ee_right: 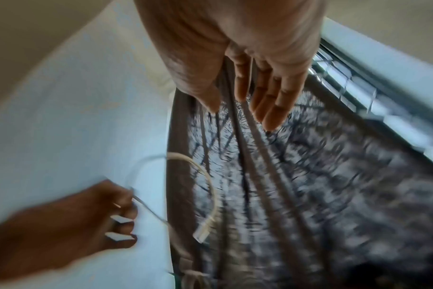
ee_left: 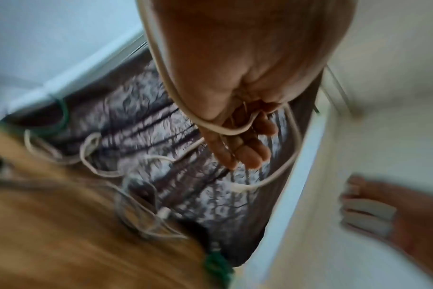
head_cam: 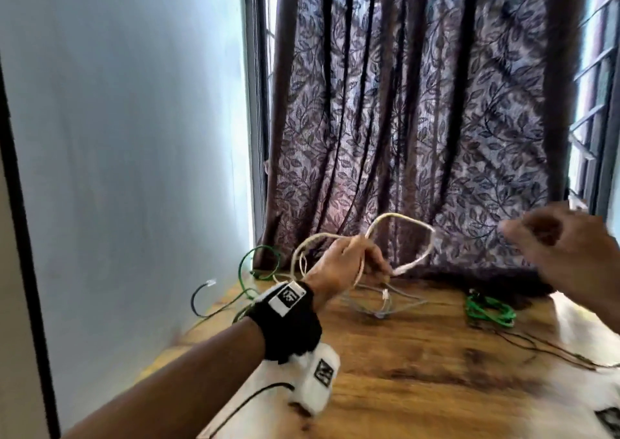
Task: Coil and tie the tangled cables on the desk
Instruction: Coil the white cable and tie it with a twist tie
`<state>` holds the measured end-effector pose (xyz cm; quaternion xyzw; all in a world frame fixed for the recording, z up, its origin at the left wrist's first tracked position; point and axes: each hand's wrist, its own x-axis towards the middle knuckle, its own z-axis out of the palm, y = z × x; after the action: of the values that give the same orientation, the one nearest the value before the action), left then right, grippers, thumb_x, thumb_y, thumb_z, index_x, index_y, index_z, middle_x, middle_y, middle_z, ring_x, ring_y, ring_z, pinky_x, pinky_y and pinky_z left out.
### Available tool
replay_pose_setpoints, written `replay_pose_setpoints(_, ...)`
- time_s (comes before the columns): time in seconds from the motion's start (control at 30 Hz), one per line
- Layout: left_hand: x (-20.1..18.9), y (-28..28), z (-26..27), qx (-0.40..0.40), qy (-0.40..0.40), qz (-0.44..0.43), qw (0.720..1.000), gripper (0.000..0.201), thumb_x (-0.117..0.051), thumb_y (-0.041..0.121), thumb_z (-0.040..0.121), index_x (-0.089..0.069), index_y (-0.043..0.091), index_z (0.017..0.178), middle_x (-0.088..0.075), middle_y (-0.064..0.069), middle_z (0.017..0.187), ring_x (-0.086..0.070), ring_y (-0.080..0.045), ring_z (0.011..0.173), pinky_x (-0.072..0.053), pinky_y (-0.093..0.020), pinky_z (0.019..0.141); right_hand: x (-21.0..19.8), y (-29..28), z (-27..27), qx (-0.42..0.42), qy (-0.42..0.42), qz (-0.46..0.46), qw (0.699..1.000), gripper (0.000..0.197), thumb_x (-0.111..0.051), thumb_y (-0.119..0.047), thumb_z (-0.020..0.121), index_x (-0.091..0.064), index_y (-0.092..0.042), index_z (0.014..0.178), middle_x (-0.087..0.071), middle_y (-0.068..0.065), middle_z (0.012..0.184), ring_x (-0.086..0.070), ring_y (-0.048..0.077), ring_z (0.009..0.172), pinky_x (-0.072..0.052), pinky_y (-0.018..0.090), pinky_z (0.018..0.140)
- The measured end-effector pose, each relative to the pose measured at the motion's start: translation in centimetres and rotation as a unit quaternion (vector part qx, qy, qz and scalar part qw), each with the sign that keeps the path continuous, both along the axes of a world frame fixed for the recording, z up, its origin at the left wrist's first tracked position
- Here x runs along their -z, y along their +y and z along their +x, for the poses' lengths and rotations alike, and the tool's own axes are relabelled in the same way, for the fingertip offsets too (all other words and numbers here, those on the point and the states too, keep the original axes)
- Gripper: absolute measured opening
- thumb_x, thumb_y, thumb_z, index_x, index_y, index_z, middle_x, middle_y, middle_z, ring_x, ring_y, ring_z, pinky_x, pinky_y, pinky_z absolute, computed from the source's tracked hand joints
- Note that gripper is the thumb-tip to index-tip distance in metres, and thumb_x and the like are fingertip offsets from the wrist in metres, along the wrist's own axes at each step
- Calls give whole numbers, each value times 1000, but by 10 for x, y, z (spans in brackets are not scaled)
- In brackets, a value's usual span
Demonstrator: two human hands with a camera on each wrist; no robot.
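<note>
Closest to us in the head view is our left forearm with the black wrist strap [head_cam: 288,321], and past it our left hand [head_cam: 339,264] is up off the desk [head_cam: 419,354], fingers curled round loops of the cream cable [head_cam: 399,219]. One loop sticks out toward 1 o'clock from the fist, with the plug end [head_cam: 404,269] dangling at about 3 o'clock from the knuckles. Holding the turns in one fist makes sense, we reckon: it keeps the coil from springing apart while the other hand feeds more in.

Our right hand [head_cam: 567,247] is well off at 3 o'clock, blurry and holding nothing. The right wrist view settles it, with fingers [ee_right: 272,93] straight and relaxed and only curtain [ee_right: 334,176] behind them. So both hands are well apart, one clamped on cable, one free.

What the head view hides, the left wrist view shows: the cream cable crosses the palm side, wrapped over the base of the fingers [ee_left: 242,152]. It's too smeared to count turns, though.

More tangle is on the desk: a pale grey cable [head_cam: 379,304] right under the left hand, a dark green cable [head_cam: 261,257] at 9 o'clock near the wall, and a bright green bundle [head_cam: 489,311] at 4 o'clock that already looks gathered. Nothing looks tied on the cream one yet.
</note>
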<state>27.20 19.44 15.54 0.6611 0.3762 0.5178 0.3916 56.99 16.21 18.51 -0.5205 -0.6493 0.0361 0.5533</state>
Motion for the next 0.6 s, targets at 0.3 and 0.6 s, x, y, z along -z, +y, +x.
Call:
replay_pose_setpoints(0.3,-39,9,50,115,-285,-128,943,31,-44,25,105,-73,14,103,-65,-3,70,-57,-12,56,-46,-25,53,-20,31,-154,-243,263,-174,918,30,-51,-23,109,-68,-7,90,-71,8,72,-66,16,56,-54,27,52)
replay_pose_setpoints(0.6,-58,-11,31,-15,-213,-153,965,37,-31,9,108,-60,13,86,-55,-5,68,-55,-14,44,-46,-24,42,-12,26,-151,-399,312,-299,809,31,-45,-30,111,-54,-18,84,-35,-5,52,-28,6,39,-27,18,33)
